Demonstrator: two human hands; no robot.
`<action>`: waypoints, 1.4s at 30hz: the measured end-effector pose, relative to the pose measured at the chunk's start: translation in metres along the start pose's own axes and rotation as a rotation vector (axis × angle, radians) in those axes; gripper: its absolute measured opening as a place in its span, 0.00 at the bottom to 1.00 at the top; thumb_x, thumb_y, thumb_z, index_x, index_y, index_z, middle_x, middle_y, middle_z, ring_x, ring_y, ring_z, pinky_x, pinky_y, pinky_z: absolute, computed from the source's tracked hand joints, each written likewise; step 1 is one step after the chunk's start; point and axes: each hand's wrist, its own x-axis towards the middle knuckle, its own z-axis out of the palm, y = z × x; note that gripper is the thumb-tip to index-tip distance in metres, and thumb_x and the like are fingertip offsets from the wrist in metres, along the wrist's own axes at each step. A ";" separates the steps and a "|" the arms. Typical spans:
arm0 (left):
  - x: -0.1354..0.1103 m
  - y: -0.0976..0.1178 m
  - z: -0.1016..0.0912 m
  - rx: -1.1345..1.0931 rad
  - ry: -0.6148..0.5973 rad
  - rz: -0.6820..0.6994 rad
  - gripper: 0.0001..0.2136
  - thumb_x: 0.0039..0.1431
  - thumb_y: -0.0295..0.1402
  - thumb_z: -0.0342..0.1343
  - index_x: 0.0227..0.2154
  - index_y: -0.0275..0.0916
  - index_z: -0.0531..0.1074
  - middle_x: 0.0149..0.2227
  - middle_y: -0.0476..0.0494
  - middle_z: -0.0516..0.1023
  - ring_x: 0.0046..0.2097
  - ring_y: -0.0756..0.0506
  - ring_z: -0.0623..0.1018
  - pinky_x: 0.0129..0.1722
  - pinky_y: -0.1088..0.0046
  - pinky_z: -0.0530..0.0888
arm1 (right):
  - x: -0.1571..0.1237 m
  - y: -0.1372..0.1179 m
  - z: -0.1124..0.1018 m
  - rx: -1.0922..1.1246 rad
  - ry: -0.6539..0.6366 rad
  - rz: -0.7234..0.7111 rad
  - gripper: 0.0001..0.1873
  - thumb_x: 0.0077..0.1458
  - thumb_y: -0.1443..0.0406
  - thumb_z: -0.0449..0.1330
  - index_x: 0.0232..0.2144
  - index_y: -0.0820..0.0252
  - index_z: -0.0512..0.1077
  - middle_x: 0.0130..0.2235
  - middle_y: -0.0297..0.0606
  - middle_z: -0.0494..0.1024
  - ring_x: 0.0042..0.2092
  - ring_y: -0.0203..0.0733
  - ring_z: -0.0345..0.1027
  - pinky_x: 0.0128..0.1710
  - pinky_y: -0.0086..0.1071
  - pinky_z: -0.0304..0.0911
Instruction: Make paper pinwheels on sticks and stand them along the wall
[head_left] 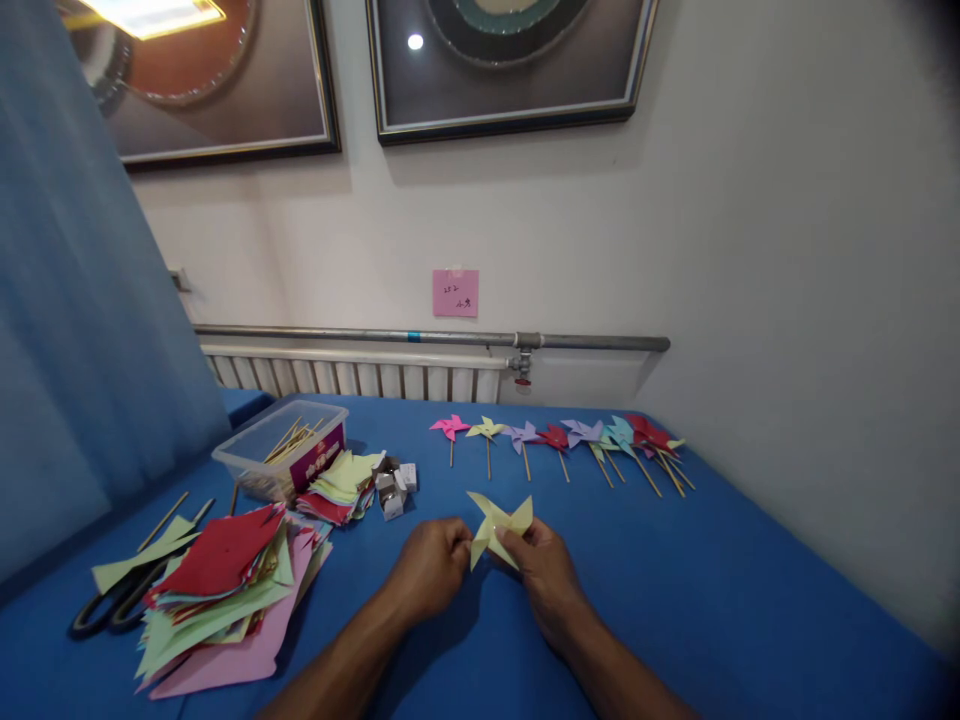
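"What is in the hands?"

"A pale yellow folded-paper pinwheel (pixel 504 525) with pointed blades, over a blue-covered table (pixel 675 610)."

"Where are the fingers on it?"

"Take the pinwheel as the centre of the dial. The right hand (pixel 549 575) is at four o'clock, its thumb pressed on the front near the middle and its other fingers partly hidden behind, so the paper is clamped between them. The left hand (pixel 433 562) is at eight o'clock, fingers curled together, tips right beside the left blades. Whether they pinch the paper or something thin, I cannot tell."

"And around them?"

"From eleven to two o'clock, a row of coloured paper pinwheels on wooden sticks (pixel 555 438). At ten, a cluster of small grey-and-white boxes (pixel 391 490), then a smaller pile of coloured paper (pixel 341 482) against a clear plastic tub of wooden sticks (pixel 331 452). Between eight and nine, a tall, untidy stack of coloured paper (pixel 217 555), with black-handled scissors (pixel 133 597) just past it."
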 end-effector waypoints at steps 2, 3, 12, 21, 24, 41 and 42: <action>0.000 0.000 0.000 0.003 0.001 0.009 0.08 0.56 0.28 0.48 0.26 0.37 0.72 0.23 0.51 0.71 0.27 0.50 0.68 0.28 0.75 0.58 | 0.000 0.000 0.000 0.001 0.005 -0.002 0.19 0.37 0.58 0.72 0.33 0.60 0.77 0.32 0.39 0.84 0.35 0.50 0.78 0.34 0.35 0.71; 0.000 0.000 0.000 0.002 0.001 0.010 0.09 0.56 0.28 0.48 0.26 0.37 0.72 0.23 0.51 0.71 0.27 0.50 0.68 0.28 0.75 0.57 | 0.000 -0.001 0.000 0.002 0.008 -0.002 0.19 0.37 0.58 0.72 0.33 0.60 0.77 0.32 0.39 0.84 0.36 0.50 0.78 0.34 0.35 0.71; -0.002 0.003 0.001 0.012 0.022 0.013 0.09 0.56 0.27 0.48 0.26 0.37 0.73 0.24 0.50 0.71 0.28 0.50 0.68 0.29 0.75 0.57 | -0.001 -0.001 0.001 0.024 0.020 0.008 0.17 0.37 0.58 0.72 0.31 0.59 0.76 0.31 0.38 0.83 0.29 0.45 0.76 0.30 0.34 0.70; 0.000 -0.001 0.002 0.016 0.005 0.015 0.09 0.57 0.27 0.48 0.28 0.37 0.73 0.24 0.50 0.72 0.28 0.50 0.68 0.28 0.75 0.58 | -0.002 -0.002 0.000 0.032 0.006 0.018 0.18 0.36 0.59 0.73 0.32 0.58 0.77 0.32 0.38 0.83 0.33 0.49 0.77 0.31 0.35 0.71; 0.000 0.000 0.002 0.024 0.003 0.022 0.09 0.56 0.27 0.47 0.27 0.37 0.72 0.24 0.50 0.71 0.28 0.50 0.68 0.28 0.76 0.57 | -0.002 -0.002 0.000 0.036 0.012 0.015 0.19 0.37 0.60 0.73 0.33 0.60 0.77 0.32 0.38 0.83 0.34 0.49 0.78 0.32 0.35 0.71; -0.002 0.003 0.002 0.003 0.007 0.023 0.08 0.57 0.28 0.49 0.27 0.37 0.73 0.24 0.50 0.72 0.28 0.50 0.68 0.29 0.75 0.58 | -0.001 0.000 -0.001 0.063 0.016 0.013 0.21 0.38 0.58 0.73 0.34 0.58 0.74 0.34 0.37 0.83 0.37 0.49 0.77 0.33 0.35 0.71; -0.002 0.003 0.002 0.002 0.005 0.027 0.08 0.57 0.28 0.49 0.27 0.37 0.72 0.24 0.50 0.72 0.28 0.50 0.68 0.29 0.75 0.58 | 0.000 0.001 -0.001 0.057 0.019 0.009 0.21 0.38 0.57 0.73 0.34 0.58 0.74 0.34 0.37 0.83 0.37 0.49 0.77 0.33 0.34 0.71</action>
